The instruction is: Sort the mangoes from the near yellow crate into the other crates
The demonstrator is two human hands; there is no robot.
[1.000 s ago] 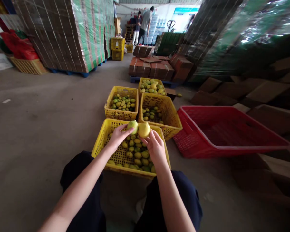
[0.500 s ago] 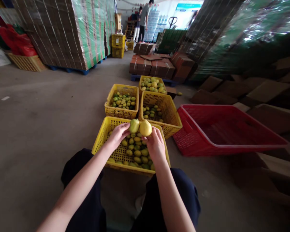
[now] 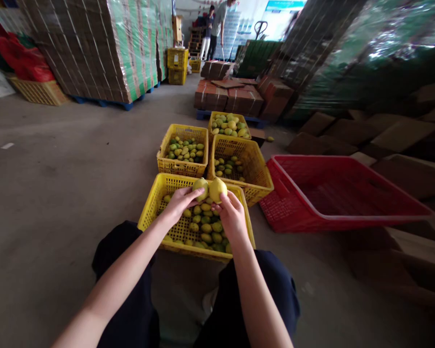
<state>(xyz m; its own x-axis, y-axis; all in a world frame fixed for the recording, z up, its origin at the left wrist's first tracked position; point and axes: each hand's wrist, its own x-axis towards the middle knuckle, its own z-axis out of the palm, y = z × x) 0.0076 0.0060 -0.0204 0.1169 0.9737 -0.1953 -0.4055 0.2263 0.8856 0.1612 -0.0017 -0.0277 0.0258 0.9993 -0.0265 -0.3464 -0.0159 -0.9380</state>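
Note:
My left hand (image 3: 181, 203) is closed on a greenish-yellow lemon (image 3: 200, 187), its thumb lying across the fruit. Beside it, my right hand (image 3: 232, 212) grips a yellower lemon (image 3: 217, 190) with thumb and fingers. The two fruits are held side by side, close together, above the nearest yellow crate (image 3: 150, 205). Inside that crate lie several loose green and yellow lemons (image 3: 206, 228), partly hidden by my hands and wrists. The crate stands on the floor just in front of my knees.
Behind the near crate stand a left yellow crate (image 3: 163, 162), a right yellow crate (image 3: 259, 176) and a far yellow crate (image 3: 212, 121), all with lemons. A red crate (image 3: 293, 212) is at right, near flattened cardboard (image 3: 402, 135). Wrapped pallet stacks (image 3: 83, 48) and two people (image 3: 217, 29) are farther back.
Both lemons have turned slightly in my fingers. My left thumb has come across the front of the greener one, and my right thumb sits higher on the yellow one.

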